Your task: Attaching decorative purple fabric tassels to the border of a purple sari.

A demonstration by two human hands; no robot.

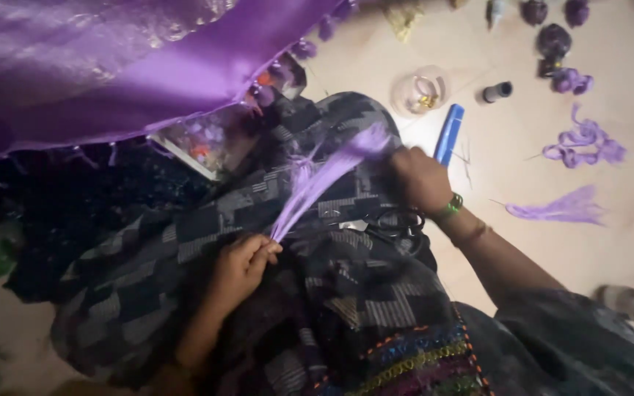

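L hand (240, 265) pinched shut on near end of purple thread bundle (317, 183), over grey patterned lap cloth (185, 242). R hand (420, 180) closed on far end, threads taut btwn. Black scissors (398, 221) just under R wrist. Beyond: blue comb (448, 133), clear dish (420, 92), loose tassel (559, 209) on open floor; purple fabric (111, 59) upper left.

Blue comb (448, 133), scissors (398, 220), clear bowl (421, 92) w/ rings, floor.
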